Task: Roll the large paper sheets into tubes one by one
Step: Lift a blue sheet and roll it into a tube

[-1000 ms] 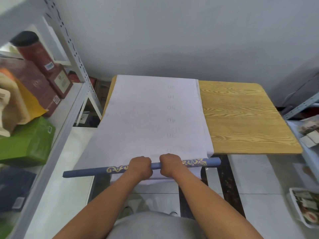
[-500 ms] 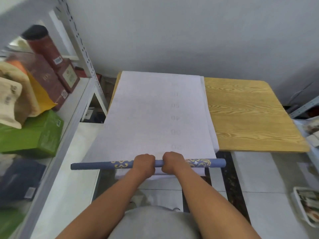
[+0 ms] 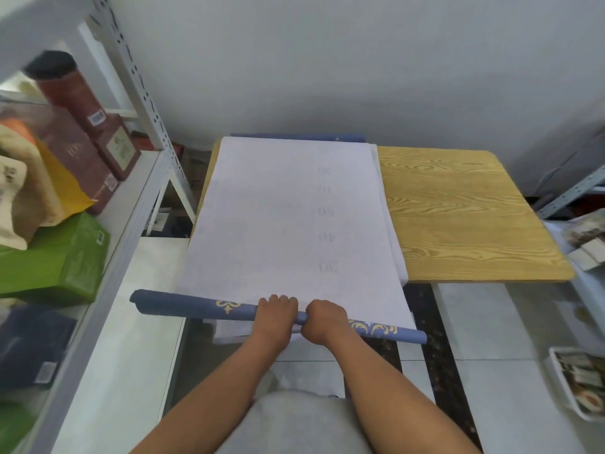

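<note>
A large sheet (image 3: pixel 288 217), pale side up with faint numbers, lies spread along the left part of the wooden table (image 3: pixel 458 217). Its near end is wound into a slim blue tube (image 3: pixel 196 307) with gold ornaments, lying across the table's front edge and sticking out on both sides. My left hand (image 3: pixel 276 314) and my right hand (image 3: pixel 325 321) grip the tube side by side at its middle, fingers curled over the top. More pale sheets show underneath at the right edge. A blue strip (image 3: pixel 294 136) shows at the sheet's far end.
A metal shelf (image 3: pixel 131 198) stands at the left with a green box (image 3: pixel 62 260), brown boxes and bags. The wall runs close behind the table. At the right are another shelf and a tray (image 3: pixel 579 381) on the tiled floor.
The tube has rolled a little further up the sheet; the number 20 near my hands is now covered. The blue strip at the far end has come into view.
</note>
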